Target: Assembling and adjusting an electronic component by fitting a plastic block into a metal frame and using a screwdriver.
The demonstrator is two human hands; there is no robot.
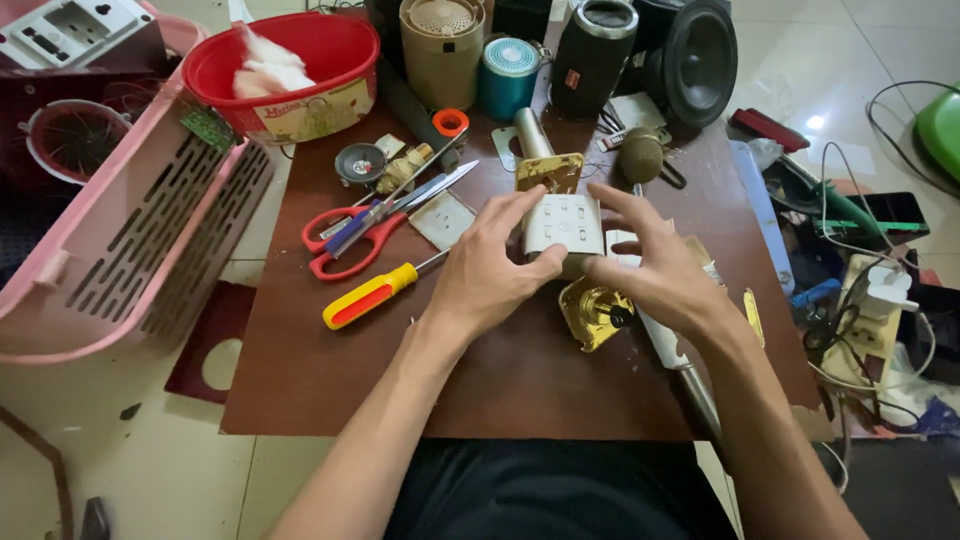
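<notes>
My left hand [490, 265] and my right hand [655, 265] grip a small white boxy panel with buttons [566, 225] between their fingers, just above the brown table [500, 380]. A gold metal part [592, 315] lies under my right palm. Behind the panel a gold housing with a silver tube [545, 160] lies on the table. A yellow and red screwdriver [370, 295] rests left of my left hand, and red-handled scissors [350, 235] lie beyond it.
A red basin [345, 90] with white stuffing, several cylindrical speakers [590, 55] and a black speaker cone [695, 60] stand at the back. A pink slotted basket [140, 240] leans at the left. Cables and a power strip [870, 330] clutter the floor at the right.
</notes>
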